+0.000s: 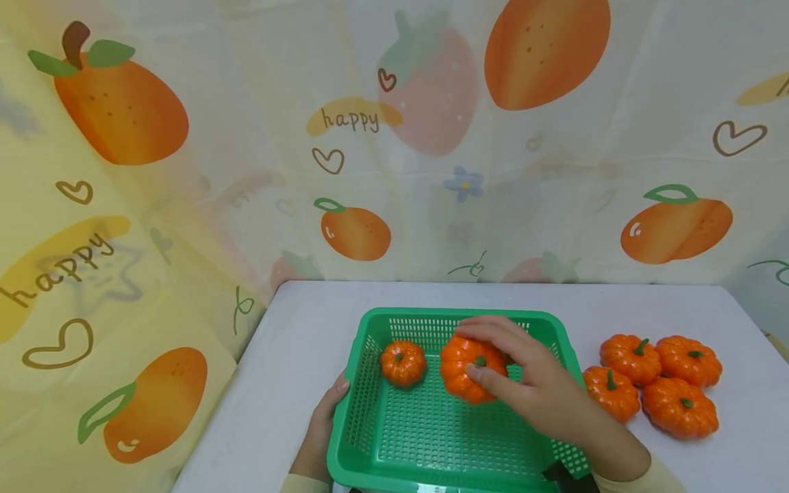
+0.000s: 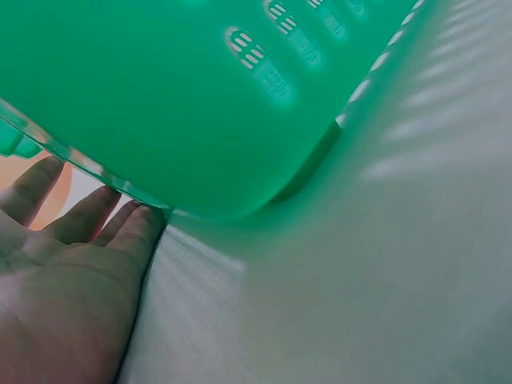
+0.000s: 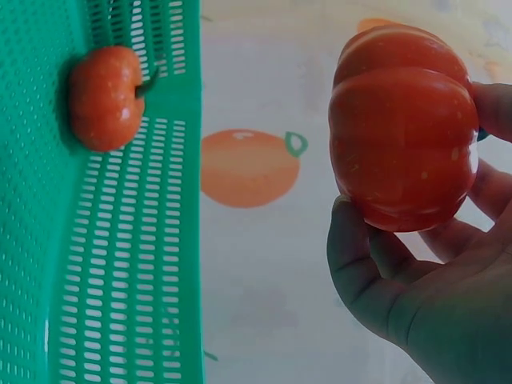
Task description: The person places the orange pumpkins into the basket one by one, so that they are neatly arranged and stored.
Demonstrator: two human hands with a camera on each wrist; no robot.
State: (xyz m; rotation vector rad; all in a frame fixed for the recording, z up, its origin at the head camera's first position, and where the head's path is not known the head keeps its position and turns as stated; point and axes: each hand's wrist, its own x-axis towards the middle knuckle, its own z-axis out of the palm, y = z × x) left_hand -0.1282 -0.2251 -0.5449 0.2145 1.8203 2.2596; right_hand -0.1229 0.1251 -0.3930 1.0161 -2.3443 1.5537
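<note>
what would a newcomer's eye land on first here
Probably the shiny orange pumpkin that the right hand holds over the green basket. Next, perhaps, the four pumpkins clustered on the table to the basket's right, then the lone pumpkin lying inside it.

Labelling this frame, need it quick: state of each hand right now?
Left hand: open, touching the rim of the green perforated plastic basket.
Right hand: closed, holding a glossy, ribbed orange pumpkin with a green stem.
</note>
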